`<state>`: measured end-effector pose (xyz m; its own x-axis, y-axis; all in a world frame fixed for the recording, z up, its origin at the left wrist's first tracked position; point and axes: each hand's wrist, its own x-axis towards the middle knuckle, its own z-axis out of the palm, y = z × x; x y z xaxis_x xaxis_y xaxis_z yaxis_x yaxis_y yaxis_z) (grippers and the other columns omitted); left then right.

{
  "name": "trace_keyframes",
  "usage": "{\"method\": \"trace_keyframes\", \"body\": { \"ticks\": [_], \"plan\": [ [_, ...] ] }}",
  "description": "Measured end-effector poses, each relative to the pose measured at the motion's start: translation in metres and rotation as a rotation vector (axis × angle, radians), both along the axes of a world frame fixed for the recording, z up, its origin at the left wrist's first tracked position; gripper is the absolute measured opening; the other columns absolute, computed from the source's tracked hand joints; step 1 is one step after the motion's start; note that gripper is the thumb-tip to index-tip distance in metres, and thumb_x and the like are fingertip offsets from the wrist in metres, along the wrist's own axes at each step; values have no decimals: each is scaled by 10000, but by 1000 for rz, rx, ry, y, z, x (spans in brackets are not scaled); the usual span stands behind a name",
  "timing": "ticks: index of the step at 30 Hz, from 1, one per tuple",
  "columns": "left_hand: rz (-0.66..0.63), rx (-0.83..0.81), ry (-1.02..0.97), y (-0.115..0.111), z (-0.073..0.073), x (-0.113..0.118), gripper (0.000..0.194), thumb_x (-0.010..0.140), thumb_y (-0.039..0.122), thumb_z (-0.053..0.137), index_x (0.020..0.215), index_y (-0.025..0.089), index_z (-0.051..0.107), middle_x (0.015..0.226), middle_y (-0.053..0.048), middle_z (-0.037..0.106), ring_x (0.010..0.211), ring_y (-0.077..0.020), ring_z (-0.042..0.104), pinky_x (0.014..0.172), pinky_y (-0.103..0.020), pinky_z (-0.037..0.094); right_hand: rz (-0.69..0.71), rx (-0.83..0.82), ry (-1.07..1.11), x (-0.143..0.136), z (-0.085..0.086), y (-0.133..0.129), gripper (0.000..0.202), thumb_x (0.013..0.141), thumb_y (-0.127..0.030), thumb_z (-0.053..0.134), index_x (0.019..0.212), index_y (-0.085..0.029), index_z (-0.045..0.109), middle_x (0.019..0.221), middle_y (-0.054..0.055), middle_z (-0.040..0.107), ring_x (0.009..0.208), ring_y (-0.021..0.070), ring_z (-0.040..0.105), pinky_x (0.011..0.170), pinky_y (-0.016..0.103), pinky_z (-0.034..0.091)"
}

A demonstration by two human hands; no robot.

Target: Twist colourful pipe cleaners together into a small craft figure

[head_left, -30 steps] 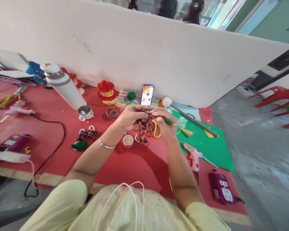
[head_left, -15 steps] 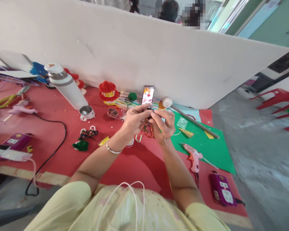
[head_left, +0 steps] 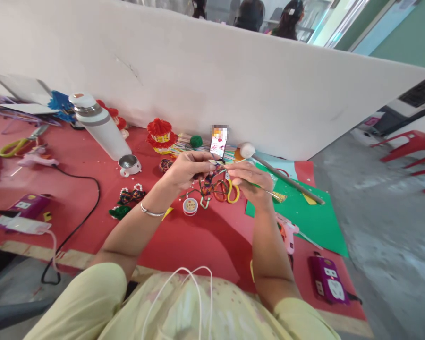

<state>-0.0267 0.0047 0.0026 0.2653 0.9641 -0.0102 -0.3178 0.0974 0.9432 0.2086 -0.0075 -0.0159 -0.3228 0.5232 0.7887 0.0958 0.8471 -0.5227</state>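
Note:
My left hand (head_left: 187, 170) is closed, pinching a small dark multicoloured piece of yarn work (head_left: 208, 183) that hangs below the fingers. In my right hand (head_left: 253, 180) is a slim crochet hook (head_left: 267, 191), its shaft sticking out past the palm and its tip close to the left fingertips. The exact stitch between the hands is too small to make out. Just below them lie scissors (head_left: 233, 192) with yellow and red handles and a round spool (head_left: 190, 206). Behind the hands a phone (head_left: 217, 142) leans upright with its screen lit.
Left of the hands stand a white flask (head_left: 104, 132) and its metal-lined cup (head_left: 129, 165). A red yarn-trimmed ornament (head_left: 161, 134) sits near the white partition (head_left: 198, 75). On the right are a pink glue gun (head_left: 286, 233), a stick (head_left: 286, 174), green sheet (head_left: 326, 226) and purple power strip (head_left: 329, 278).
My hands have moved slightly apart, the right one outward and turned flatter. More of the yarn work, the scissors and the spool now shows between and below them.

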Motion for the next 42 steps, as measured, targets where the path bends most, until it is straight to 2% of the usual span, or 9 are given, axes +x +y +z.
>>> {"method": "trace_keyframes", "body": {
  "ticks": [5, 10, 12, 17, 19, 21, 24, 31, 42],
  "plan": [
    [-134, 18, 67, 4, 3, -6, 335, 607, 187, 937, 939, 177, 894, 627, -8, 694, 459, -68, 520, 403, -205, 330, 63, -84, 68, 3, 4, -4, 181, 983, -329, 767, 1134, -388, 848, 1092, 6, 884, 996, 225, 840, 908, 448, 689],
    [-171, 36, 0, -1, 4, 5, 392, 609, 194, 920, 1000, 201, 899, 615, 26, 634, 455, -56, 460, 410, -218, 319, 76, -288, 253, -12, -14, 1, 219, 966, -522, 748, 994, -334, 856, 1019, 38, 882, 955, 266, 845, 910, 499, 709],
    [-89, 61, -53, -4, -1, 17, 445, 634, 214, 908, 1079, 223, 887, 644, 33, 645, 468, -51, 441, 426, -218, 315, -57, -250, 316, -20, -21, 3, 306, 976, -593, 701, 1008, -326, 846, 1033, 40, 867, 1011, 263, 829, 935, 495, 697],
    [414, 316, 46, -12, -20, 45, 503, 667, 161, 870, 1168, 203, 854, 740, 28, 717, 639, -84, 575, 612, -222, 478, -325, 91, 23, -30, -27, 3, 238, 991, -340, 745, 1216, -376, 810, 1125, 35, 831, 1036, 237, 781, 921, 449, 663],
    [450, 270, -11, -14, -21, 49, 478, 699, 186, 860, 1176, 209, 843, 731, 36, 690, 614, -76, 538, 574, -215, 446, -419, 241, 16, -31, -29, 2, 322, 976, -275, 761, 1271, -401, 787, 1157, 39, 831, 1046, 248, 780, 909, 454, 661],
    [284, 63, -156, -14, -16, 47, 443, 712, 226, 857, 1154, 201, 835, 651, 59, 598, 507, -52, 408, 465, -206, 320, -444, 337, 72, -30, -30, 2, 383, 963, -257, 779, 1308, -422, 769, 1182, 38, 831, 1054, 253, 784, 907, 458, 662],
    [-37, -183, -269, -9, -6, 34, 429, 620, 183, 891, 1045, 160, 838, 625, 55, 567, 452, -20, 303, 418, -197, 167, -269, 249, 108, -21, -23, 4, 364, 983, -301, 762, 1326, -424, 764, 1165, 22, 842, 1024, 235, 802, 890, 442, 673],
    [-128, -125, -107, 1, 3, 4, 382, 591, 140, 916, 970, 173, 880, 587, 33, 584, 437, -11, 263, 435, -222, 113, -9, -1, 16, 8, 5, 0, 305, 933, -312, 827, 1223, -406, 822, 1177, 8, 857, 1029, 211, 818, 909, 412, 679],
    [-405, -44, 33, 10, 4, -9, 294, 605, 156, 871, 897, 126, 884, 522, 28, 537, 422, -38, 309, 412, -238, 175, 128, -184, 103, 11, 5, -3, 140, 922, -418, 834, 1026, -337, 883, 968, 27, 881, 894, 217, 831, 821, 394, 683]
  ]
}}
